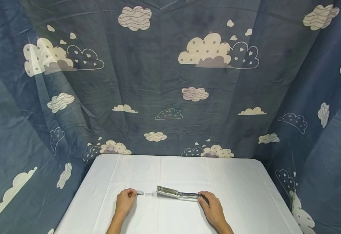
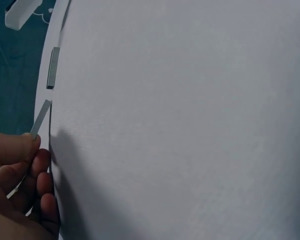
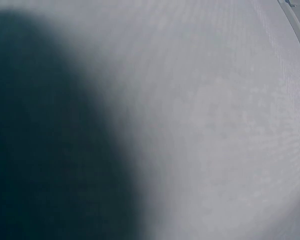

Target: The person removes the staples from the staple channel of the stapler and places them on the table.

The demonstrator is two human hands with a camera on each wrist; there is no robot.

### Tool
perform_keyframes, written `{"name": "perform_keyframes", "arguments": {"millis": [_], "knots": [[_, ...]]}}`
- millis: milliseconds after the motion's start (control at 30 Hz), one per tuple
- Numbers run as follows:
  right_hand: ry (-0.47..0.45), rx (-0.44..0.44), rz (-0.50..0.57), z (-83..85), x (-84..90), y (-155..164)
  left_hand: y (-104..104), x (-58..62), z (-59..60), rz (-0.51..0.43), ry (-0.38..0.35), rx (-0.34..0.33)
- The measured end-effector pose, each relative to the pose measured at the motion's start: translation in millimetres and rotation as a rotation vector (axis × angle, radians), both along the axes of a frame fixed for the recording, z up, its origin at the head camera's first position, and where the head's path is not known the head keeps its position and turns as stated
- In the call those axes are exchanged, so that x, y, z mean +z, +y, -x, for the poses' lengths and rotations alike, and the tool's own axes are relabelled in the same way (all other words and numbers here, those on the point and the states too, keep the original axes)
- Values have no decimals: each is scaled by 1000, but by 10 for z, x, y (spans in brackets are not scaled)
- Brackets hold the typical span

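Staple strip [image 2: 40, 119] is what I see pinched at the fingertips [image 2: 20, 145] of my left hand [image 1: 125, 201], its free end sticking out past the fingers toward the other hand. In the left wrist view the thumb and curled fingers close on its near end. Just beyond that strip, apart from it and in line with it, a second staple strip [image 1: 148, 194] lies flat on the surface [image 1: 235, 182].

Past the second strip, between the two hands, the stapler [image 1: 177, 193] lies lengthwise on the surface, opened out long and flat. My right hand [image 1: 212, 208] rests at its far end, fingers bent over and touching the end nearest that hand; they look wrapped on it, though the head view is small. The right wrist view shows only blurred white cloth, a dark shadow and a sliver of the stapler at the top corner.

The surface is covered in white cloth. Behind and to both sides of the hands hangs a dark blue backdrop [image 1: 158, 81] printed with clouds.
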State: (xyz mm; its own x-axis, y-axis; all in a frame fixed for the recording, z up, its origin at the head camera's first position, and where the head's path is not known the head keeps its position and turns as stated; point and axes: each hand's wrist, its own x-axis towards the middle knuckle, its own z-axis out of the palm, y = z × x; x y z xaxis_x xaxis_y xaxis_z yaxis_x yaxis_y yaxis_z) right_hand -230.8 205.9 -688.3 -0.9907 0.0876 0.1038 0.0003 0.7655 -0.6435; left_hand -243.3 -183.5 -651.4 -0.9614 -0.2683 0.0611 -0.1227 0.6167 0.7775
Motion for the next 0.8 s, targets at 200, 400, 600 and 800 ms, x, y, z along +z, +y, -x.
{"name": "perform_keyframes", "arguments": {"millis": [200,400,600,800], "knots": [[-4,-11,8,-10,6,-10,-4,8,1,22,-2,-14],[-1,-5,-2,3,9,-12,-26,7,9,52,47,-28],[10,-3,7,-6,18,-10,-52,2,28,70,59,-46],[23,3,5,-13,15,-8,-75,-17,49,53,28,-44]]}}
